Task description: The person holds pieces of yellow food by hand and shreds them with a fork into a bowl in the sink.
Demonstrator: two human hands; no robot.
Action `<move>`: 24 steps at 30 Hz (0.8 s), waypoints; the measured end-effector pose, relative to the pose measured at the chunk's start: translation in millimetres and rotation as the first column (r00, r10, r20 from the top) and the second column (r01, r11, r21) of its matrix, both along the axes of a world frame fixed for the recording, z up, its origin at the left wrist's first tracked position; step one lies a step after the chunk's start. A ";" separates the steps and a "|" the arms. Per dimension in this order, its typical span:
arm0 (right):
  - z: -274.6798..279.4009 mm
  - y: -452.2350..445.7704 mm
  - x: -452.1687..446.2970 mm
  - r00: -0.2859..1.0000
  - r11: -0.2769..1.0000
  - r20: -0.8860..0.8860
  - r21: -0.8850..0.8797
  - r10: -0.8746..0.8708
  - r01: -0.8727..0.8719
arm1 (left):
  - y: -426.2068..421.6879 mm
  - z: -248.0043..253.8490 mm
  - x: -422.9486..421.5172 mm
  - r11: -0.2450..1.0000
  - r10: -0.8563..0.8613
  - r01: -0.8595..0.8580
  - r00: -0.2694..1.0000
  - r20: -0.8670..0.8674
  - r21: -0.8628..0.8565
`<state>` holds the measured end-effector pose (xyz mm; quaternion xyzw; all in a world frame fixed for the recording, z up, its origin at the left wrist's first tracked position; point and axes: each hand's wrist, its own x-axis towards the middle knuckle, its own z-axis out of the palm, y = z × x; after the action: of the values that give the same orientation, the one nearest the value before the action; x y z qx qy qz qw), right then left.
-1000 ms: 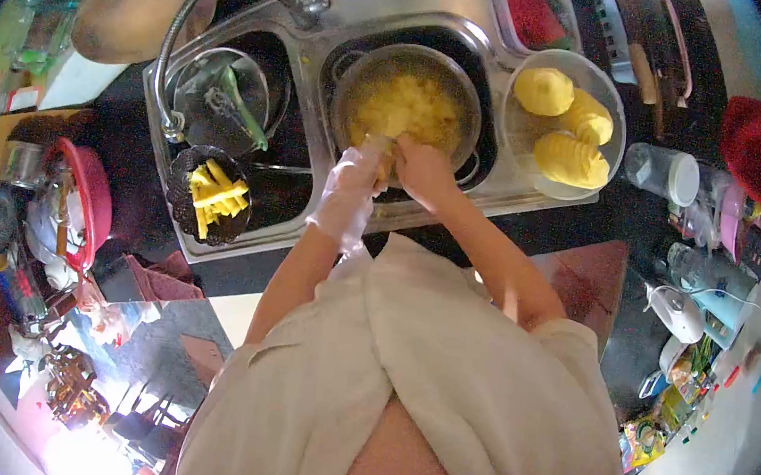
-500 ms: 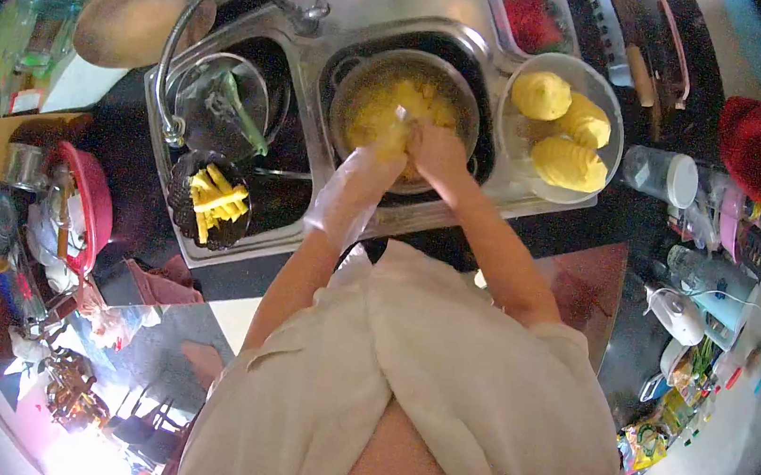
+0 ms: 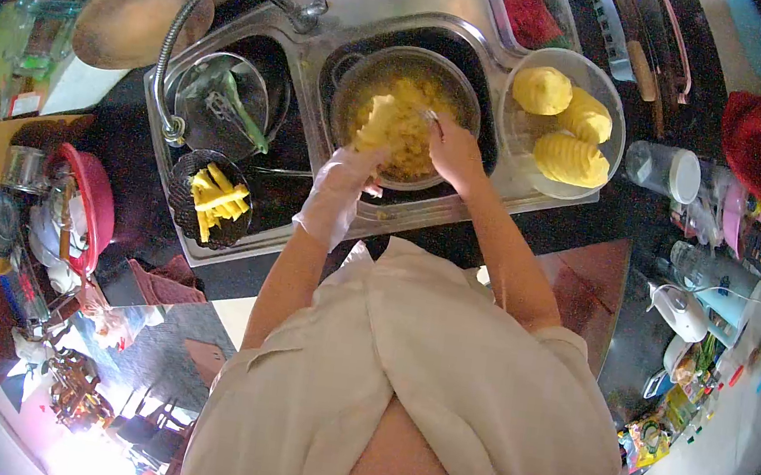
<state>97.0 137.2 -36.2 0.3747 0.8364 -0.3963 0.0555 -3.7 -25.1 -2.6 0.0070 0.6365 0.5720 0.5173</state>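
Observation:
My left hand (image 3: 354, 170), in a clear plastic glove, is closed on a long yellow piece of pineapple (image 3: 377, 121) that stands up over the pot. Above the right side of the pot, my right hand (image 3: 455, 155) grips a small metal utensil (image 3: 431, 117); its kind is mostly hidden by the fingers. The utensil is apart from the pineapple piece. Chopped or shredded yellow pineapple (image 3: 412, 147) fills the metal pot (image 3: 474, 107), which sits in the right sink basin.
Three peeled pineapples (image 3: 572, 161) lie in a clear bowl (image 3: 618, 124) on the right. Pineapple strips (image 3: 218, 194) fill a black basket (image 3: 183, 204) at left. A curved faucet (image 3: 180, 33) arches over the left basin, which holds a glass lid-like dish (image 3: 191, 91) and green-handled tool (image 3: 247, 122).
My hands have moved apart: the right went right with the utensil, and the left shifted slightly left and down. The pineapple piece in my left hand now shows clearly.

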 end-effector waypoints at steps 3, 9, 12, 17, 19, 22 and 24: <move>-8.2 4.2 -3.7 0.996 0.998 -0.071 0.010 -0.053 0.054 | -0.8 7.4 -5.8 0.998 -0.054 0.052 0.997 -0.052 -0.032; -28.5 2.9 -8.6 0.970 0.974 -0.100 -0.078 -0.221 0.214 | 13.3 39.1 -0.1 0.971 -0.219 0.171 0.918 -0.330 -0.168; -33.3 7.5 -4.4 0.987 0.986 0.001 -0.053 -0.159 0.158 | 16.2 35.2 0.8 0.971 -0.110 0.062 0.972 -0.206 -0.229; -34.5 3.0 0.3 0.992 0.989 -0.008 -0.079 -0.122 0.121 | 15.1 -14.6 -15.9 0.984 0.099 -0.076 0.985 0.139 -0.162; -31.6 2.2 -2.4 0.991 0.988 0.021 -0.074 -0.133 0.134 | 19.9 3.2 -13.1 0.977 0.107 -0.076 0.983 0.149 -0.201; -29.7 1.7 -5.7 0.991 0.990 0.034 -0.061 -0.129 0.131 | 15.2 11.6 -9.2 0.936 -0.337 0.264 0.860 -0.382 -0.233; -31.9 1.1 -8.7 0.994 0.993 0.016 -0.055 -0.107 0.107 | 5.1 -42.1 -24.4 0.568 -0.650 0.352 -0.363 -0.668 -0.744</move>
<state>88.3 138.3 -68.1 0.4199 0.8032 -0.4195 0.0503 -28.0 -20.0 -44.7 0.6309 0.7685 0.0096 0.1061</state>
